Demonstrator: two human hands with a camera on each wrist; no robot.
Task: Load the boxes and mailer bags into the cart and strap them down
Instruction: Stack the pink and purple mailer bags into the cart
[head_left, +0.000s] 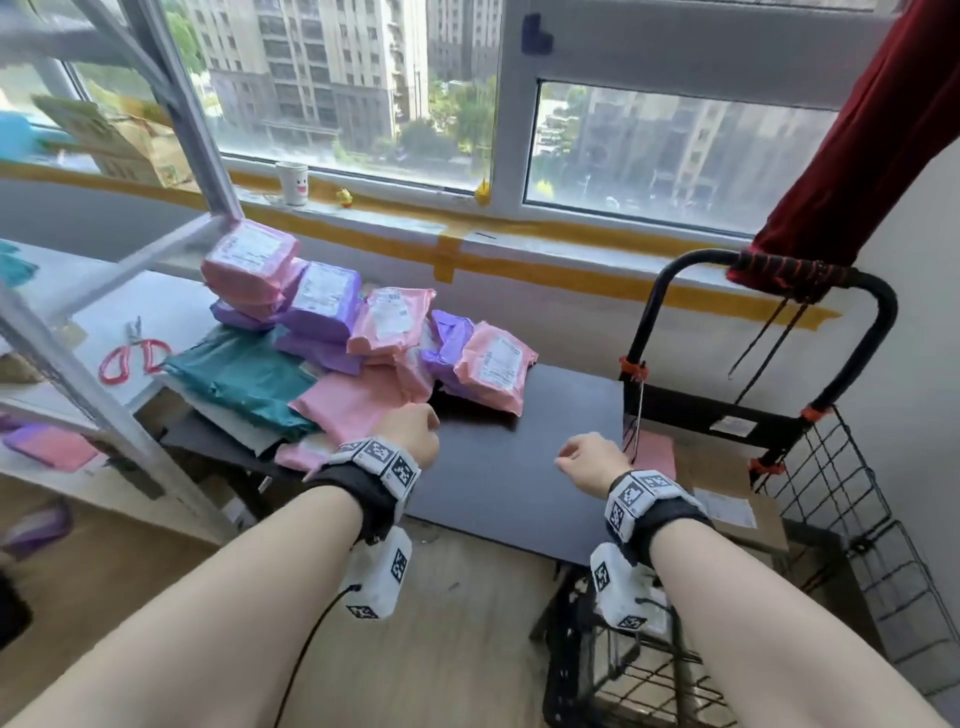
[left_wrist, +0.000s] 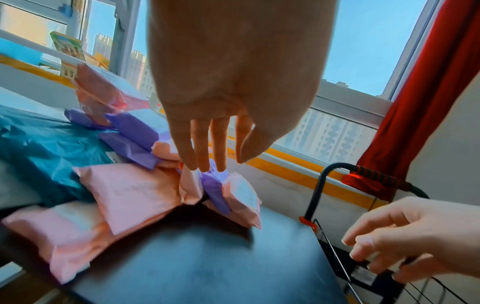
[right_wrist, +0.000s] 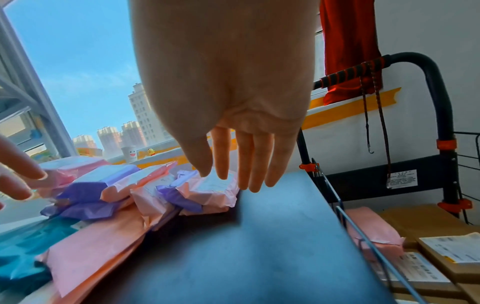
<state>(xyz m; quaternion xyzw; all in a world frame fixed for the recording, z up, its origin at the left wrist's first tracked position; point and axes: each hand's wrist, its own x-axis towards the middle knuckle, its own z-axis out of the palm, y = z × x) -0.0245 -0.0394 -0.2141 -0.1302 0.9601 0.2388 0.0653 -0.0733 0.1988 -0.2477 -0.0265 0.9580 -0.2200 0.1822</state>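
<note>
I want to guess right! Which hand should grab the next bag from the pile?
Probably the left hand. It hangs empty at the near edge of the bag pile. The right hand, also empty, hangs nearer the cart, so it would reach farther.

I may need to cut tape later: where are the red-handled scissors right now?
In the head view, the red-handled scissors lie at far left on the white shelf, just left of the teal mailer bag.

Tabletop (head_left: 498, 467) bare; mailer bags (head_left: 363, 332) crowd left.

glossy plastic mailer bags (head_left: 363, 332), matt dark table (head_left: 509, 467), black wire cart (head_left: 831, 483)
</note>
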